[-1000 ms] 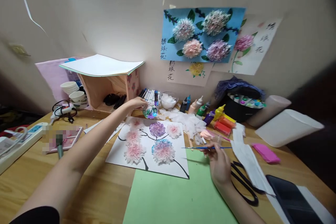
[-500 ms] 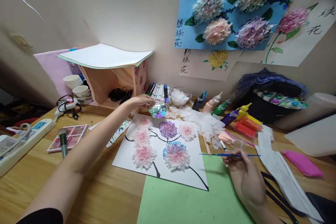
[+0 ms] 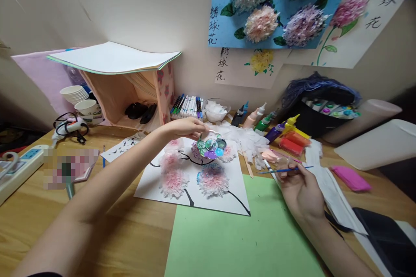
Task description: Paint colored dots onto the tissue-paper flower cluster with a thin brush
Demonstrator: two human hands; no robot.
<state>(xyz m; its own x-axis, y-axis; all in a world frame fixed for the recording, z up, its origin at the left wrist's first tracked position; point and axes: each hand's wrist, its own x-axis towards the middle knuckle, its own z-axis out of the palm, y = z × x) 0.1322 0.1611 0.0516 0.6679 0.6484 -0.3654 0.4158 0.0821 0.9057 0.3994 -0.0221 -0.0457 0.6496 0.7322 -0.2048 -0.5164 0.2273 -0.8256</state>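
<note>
Clear plastic palette (image 3: 211,146) with wells of green, blue and purple paint sits at frame centre, pinched by its rim in the left hand (image 3: 183,129), fingers closed on its left edge. It hangs just above the white sheet (image 3: 191,184), covering the upper blooms. White sheet lies on the worktop (image 3: 130,233) and bears pink and blue-purple paper flowers (image 3: 212,178) joined by black painted stems. Right hand (image 3: 300,190), right of centre, is closed on a thin blue paintbrush (image 3: 286,170), which lies level with its tip pointing left. Green paper (image 3: 240,242) fills the lower centre, its top edge overlapping the white sheet. Behind, near the wall: a row of markers (image 3: 187,106), a bowl of white paper scraps (image 3: 216,111), paint bottles (image 3: 260,121). Upper left: a wooden box shelf (image 3: 130,95) with paper stacked on top. Far left: a power strip (image 3: 19,169).
</note>
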